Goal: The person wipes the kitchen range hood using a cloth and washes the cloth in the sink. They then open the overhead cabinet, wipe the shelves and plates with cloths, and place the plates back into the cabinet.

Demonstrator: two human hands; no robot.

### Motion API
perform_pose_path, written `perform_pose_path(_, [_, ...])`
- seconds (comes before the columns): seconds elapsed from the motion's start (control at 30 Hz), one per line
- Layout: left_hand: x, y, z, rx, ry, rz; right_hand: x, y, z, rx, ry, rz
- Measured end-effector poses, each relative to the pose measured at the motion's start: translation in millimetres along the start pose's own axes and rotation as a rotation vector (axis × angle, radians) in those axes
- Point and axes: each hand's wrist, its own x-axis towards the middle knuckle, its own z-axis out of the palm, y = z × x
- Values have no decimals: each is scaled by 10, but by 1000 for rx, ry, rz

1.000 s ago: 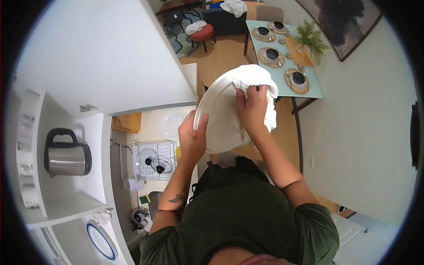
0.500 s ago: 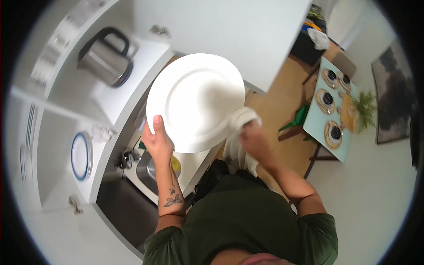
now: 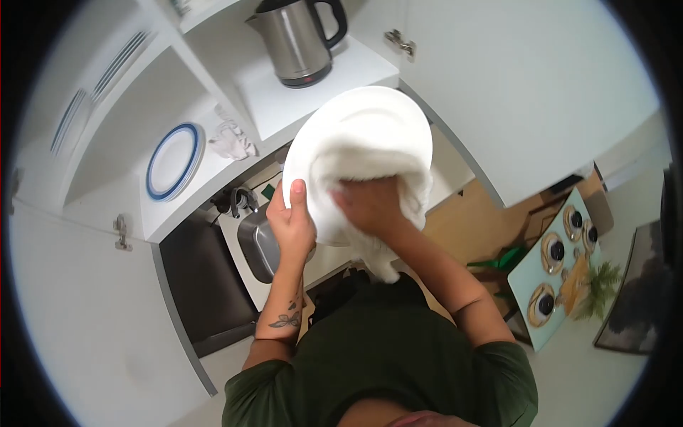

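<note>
A large white plate (image 3: 363,107) is held up in front of the open cupboard. My left hand (image 3: 290,220) grips its left rim, with the thumb on the face and the other fingers behind it. Against the lower part of the plate lies a white cloth (image 3: 370,165), bunched up and hanging below the rim. My right hand (image 3: 370,206) is pressed into this cloth over the plate's face. Its fingers are partly covered by the cloth and somewhat blurred.
On the cupboard shelves stand a steel kettle (image 3: 297,46), blue-rimmed plates (image 3: 173,162) and a crumpled cloth (image 3: 232,139). Open doors (image 3: 526,92) flank me. Below lies a sink (image 3: 260,242). To the right is a laid table (image 3: 525,292).
My right hand has brought the cloth from the plate's right edge onto its face. The view has turned, so the kettle and shelves now sit further right.
</note>
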Motion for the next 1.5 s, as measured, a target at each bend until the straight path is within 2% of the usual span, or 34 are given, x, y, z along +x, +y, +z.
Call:
perform_pose_path(0.07, [24, 74, -89, 61, 49, 10, 277, -101, -358, 48, 24, 268])
perform_pose_path(0.13, [108, 89, -117, -42, 126, 64, 563, 171, -221, -243, 711, -34])
perform_pose_path(0.23, [123, 117, -125, 45, 232, 84, 796, 156, -203, -261, 760, -54])
perform_pose_path(0.27, [118, 133, -133, 60, 252, 98, 828, 109, -150, -243, 745, -87])
perform_pose_path(0.33, [140, 160, -168, 102, 307, 112, 797, -68, 19, -144, 484, -191])
perform_pose_path(0.4, [153, 178, -237, 215, 387, 116, 722, -291, 180, 97, 340, -327])
perform_pose_path(0.43, [176, 108, -333, 195, 424, 114, 660, -374, 288, 101, 308, -458])
perform_pose_path(0.47, [200, 122, -389, 154, 479, 127, 563, -447, 367, 106, 277, -586])
perform_pose_path(0.57, [177, 159, -600, 88, 735, 89, 214, -532, 358, 222, 133, -703])
perform_pose_path(0.67, [-19, 158, -907, 122, 823, 117, 199, -199, 520, 116, -50, -698])
perform_pose_path(0.73, [-141, 154, -1001, 140, 880, 94, 484, -15, 566, 79, -14, -634])
perform_pose_path(0.8, [-254, 191, -1085, 155, 933, 75, 749, 31, 423, -89, 22, -451])
perform_pose_path(0.87, [-370, 234, -1139, 169, 1016, 54, 890, -41, 247, 120, 173, -386])
perform_pose_path(0.93, [-456, 239, -1180, 230, 1030, 17, 845, -237, 273, 256, 206, -440])
perform_pose_path(1.0, [-503, 188, -1213, 293, 1005, 3, 665, -648, 394, 358, 186, -726])
perform_pose_path(1.07, [-507, 288, -1153, 239, 949, 80, 609, -1060, 574, 275, 88, -912])
perform_pose_path(1.1, [-552, 353, -1221, 338, 929, 42, 652, -1098, 710, 151, -182, -813])
perform_pose_path(1.13, [-594, 396, -1273, 341, 931, 44, 868, -1263, 499, 152, -559, -549])
perform_pose_path(1.2, [-612, 459, -1389, 304, 1060, 44, 984, -1088, 786, 142, 233, -606])
perform_pose_path(1.23, [-622, 462, -1454, 243, 1086, 77, 981, -1038, 859, 208, 136, -573])
perform_pose_path(1.27, [-631, 450, -1519, 259, 1100, 82, 892, -986, 1006, 200, 136, -581])
perform_pose_path(1.33, [-651, 346, -1687, 241, 1196, 95, 625, -870, 1251, 238, -184, -744])
perform_pose_path(1.4, [-717, 187, -1891, 241, 1227, 89, 329, -859, 1241, 497, -385, -851])
perform_pose_path(1.43, [-757, 90, -2014, 245, 1262, 81, 397, -862, 1264, 489, -382, -855])
perform_pose_path(1.47, [-809, 31, -2143, 310, 1304, -6, 474, -837, 1276, 528, -470, -811])
perform_pose_path(1.5, [-866, -13, -2257, 173, 1336, -59, 581, -812, 1290, 567, -554, -770])
